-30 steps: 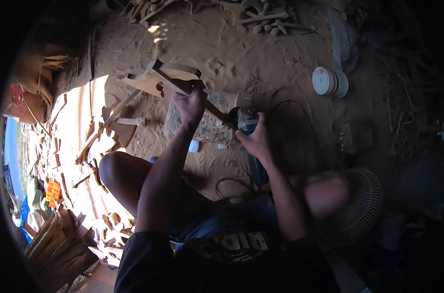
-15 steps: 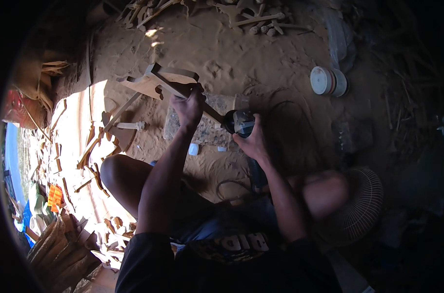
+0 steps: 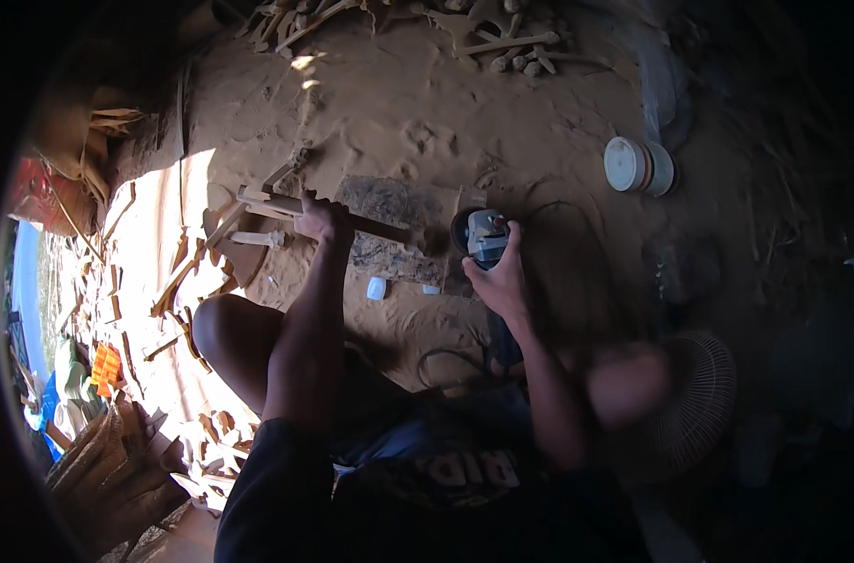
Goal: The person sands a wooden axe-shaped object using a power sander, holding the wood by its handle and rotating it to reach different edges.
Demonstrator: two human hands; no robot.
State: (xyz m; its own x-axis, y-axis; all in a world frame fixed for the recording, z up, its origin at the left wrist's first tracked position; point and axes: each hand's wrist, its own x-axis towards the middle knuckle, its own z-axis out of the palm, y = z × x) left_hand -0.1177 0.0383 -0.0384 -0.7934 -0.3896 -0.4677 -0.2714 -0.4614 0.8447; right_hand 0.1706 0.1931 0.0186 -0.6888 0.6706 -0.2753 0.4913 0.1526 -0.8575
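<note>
My left hand (image 3: 322,220) is closed round a long carved wooden piece (image 3: 378,228), whose shaft points right and whose shaped end lies to the left of my fist. It is held over a worn, stained board (image 3: 380,258) on the dusty ground. In my right hand (image 3: 502,281) is an angle grinder (image 3: 486,236), with its dark round disc (image 3: 460,230) facing left. A small gap separates the disc from the shaft's right end. Whether the disc spins, I cannot tell.
Beyond the board, cut wooden pieces (image 3: 511,42) are piled. More pieces (image 3: 178,277) lie in the sunlit patch at left. A white tub (image 3: 626,164) stands far right. A small white block (image 3: 376,288) is near the board; a round wire guard (image 3: 699,399) sits by my right knee.
The wooden piece has turned in my left hand, its broad end now seen edge-on, and has moved left and down. Its shaft has come away from the grinder, which shifted slightly right.
</note>
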